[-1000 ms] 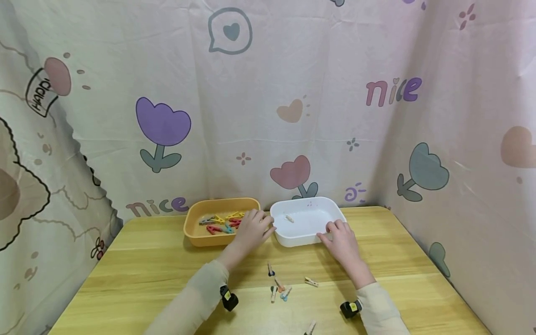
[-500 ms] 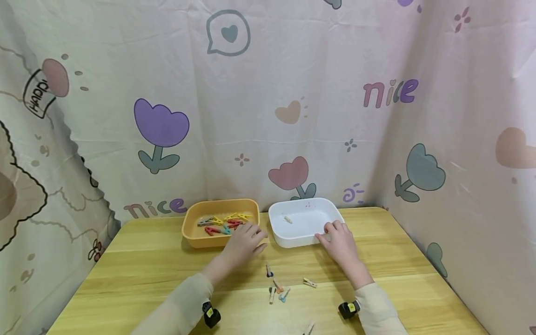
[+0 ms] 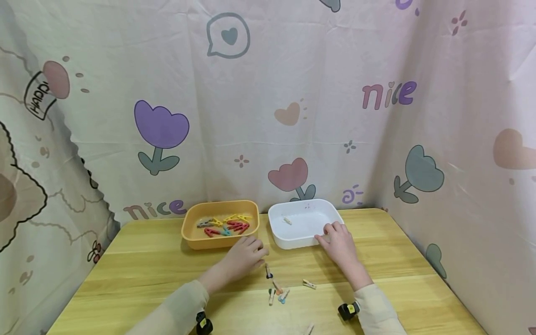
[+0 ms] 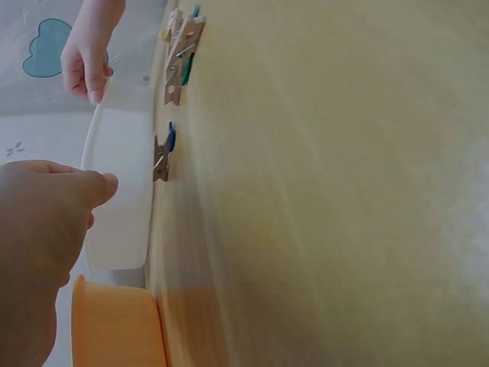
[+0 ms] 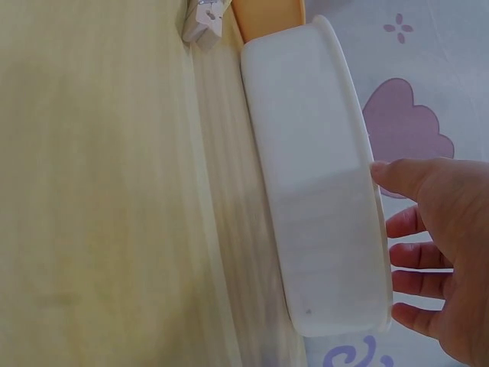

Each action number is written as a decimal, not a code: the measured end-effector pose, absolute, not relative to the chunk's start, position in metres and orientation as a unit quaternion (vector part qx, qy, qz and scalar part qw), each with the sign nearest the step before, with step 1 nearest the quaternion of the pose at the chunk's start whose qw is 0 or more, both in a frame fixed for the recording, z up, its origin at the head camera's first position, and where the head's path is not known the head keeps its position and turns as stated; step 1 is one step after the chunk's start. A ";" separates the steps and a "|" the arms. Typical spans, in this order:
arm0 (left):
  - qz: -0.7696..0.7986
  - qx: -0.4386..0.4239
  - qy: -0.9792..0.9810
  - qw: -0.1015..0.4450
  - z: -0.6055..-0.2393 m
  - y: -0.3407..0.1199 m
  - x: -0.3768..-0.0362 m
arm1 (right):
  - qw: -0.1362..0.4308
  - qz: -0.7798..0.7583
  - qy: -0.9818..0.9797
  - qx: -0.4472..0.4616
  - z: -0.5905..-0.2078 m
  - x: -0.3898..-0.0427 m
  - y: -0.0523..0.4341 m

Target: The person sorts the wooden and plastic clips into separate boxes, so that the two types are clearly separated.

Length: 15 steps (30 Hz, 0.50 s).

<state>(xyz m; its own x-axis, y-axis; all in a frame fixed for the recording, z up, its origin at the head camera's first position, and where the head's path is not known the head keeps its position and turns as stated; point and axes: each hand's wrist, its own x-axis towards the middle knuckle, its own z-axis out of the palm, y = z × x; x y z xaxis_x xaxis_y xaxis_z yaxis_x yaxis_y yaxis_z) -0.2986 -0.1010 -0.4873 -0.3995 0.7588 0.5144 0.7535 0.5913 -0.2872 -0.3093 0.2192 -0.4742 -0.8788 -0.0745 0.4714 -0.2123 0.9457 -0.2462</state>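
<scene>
We are curling our right hand (image 3: pixel 340 243) over the near rim of the stiff, light white plastic tray (image 3: pixel 304 222), a firm grip; beside the tray, our left hand (image 3: pixel 244 255) is hovering loose and empty above a small, easily pinched blue-tipped wooden clothespin (image 3: pixel 268 272).

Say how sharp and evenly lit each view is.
Head view: even soft light, sharp, faint shadows under the white tray. Left wrist view: left hand close, dark and blurred, table streaked. Right wrist view: bright, washed-out tray wall, soft focus.

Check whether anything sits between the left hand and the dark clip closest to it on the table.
Nothing visible does. The left hand hovers just left of the dark clip, with only bare table between them. The other loose clips lie nearer the person, out of that path.
</scene>
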 end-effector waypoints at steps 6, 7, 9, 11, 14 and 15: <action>0.035 -0.465 -0.837 0.287 -0.491 -0.099 -0.296 | 0.234 0.149 -0.958 0.073 -0.474 -0.308 0.219; 0.039 -0.466 -0.837 0.284 -0.491 -0.099 -0.296 | 0.234 0.150 -0.958 0.073 -0.474 -0.308 0.219; 0.044 -0.469 -0.837 0.278 -0.492 -0.098 -0.296 | 0.234 0.151 -0.958 0.072 -0.474 -0.309 0.219; 0.049 -0.473 -0.834 0.279 -0.493 -0.098 -0.297 | 0.234 0.151 -0.958 0.072 -0.474 -0.309 0.219; 0.055 -0.484 -0.825 0.287 -0.494 -0.097 -0.298 | 0.232 0.151 -0.958 0.072 -0.474 -0.310 0.220; 0.057 -0.487 -0.821 0.290 -0.495 -0.097 -0.298 | 0.231 0.152 -0.958 0.072 -0.474 -0.310 0.219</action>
<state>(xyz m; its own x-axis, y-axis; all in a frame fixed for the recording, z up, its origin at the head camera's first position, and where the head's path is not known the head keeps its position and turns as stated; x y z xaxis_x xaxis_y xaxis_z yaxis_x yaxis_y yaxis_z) -0.2977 -0.0967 -0.4947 -0.3562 0.8341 0.4211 0.7677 0.5182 -0.3770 -0.3096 0.2195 -0.4738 -0.8828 -0.0681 0.4648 -0.2082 0.9437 -0.2571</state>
